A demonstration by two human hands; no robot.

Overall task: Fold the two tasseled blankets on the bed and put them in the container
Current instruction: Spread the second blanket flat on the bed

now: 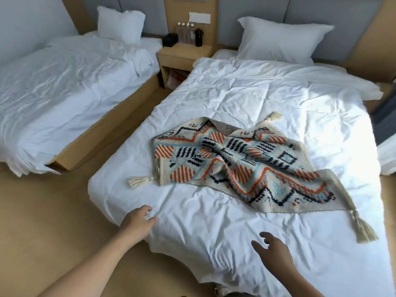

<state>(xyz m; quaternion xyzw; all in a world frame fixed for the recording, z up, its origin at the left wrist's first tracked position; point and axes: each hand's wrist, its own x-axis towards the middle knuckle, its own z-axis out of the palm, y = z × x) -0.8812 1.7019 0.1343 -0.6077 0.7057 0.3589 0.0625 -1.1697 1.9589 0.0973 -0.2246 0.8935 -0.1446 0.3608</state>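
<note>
One tasseled blanket, cream with orange, blue and black patterns, lies crumpled and unfolded in the middle of the right bed. Cream tassels stick out at its corners. My left hand hovers over the bed's near left corner, fingers relaxed, holding nothing. Over the near edge of the bed, my right hand is spread, also holding nothing. Both hands are short of the blanket. I see only this blanket, and no container is in view.
A second white bed stands at the left across a strip of tan floor. A wooden nightstand with bottles sits between the beds. A pillow lies at the right bed's head.
</note>
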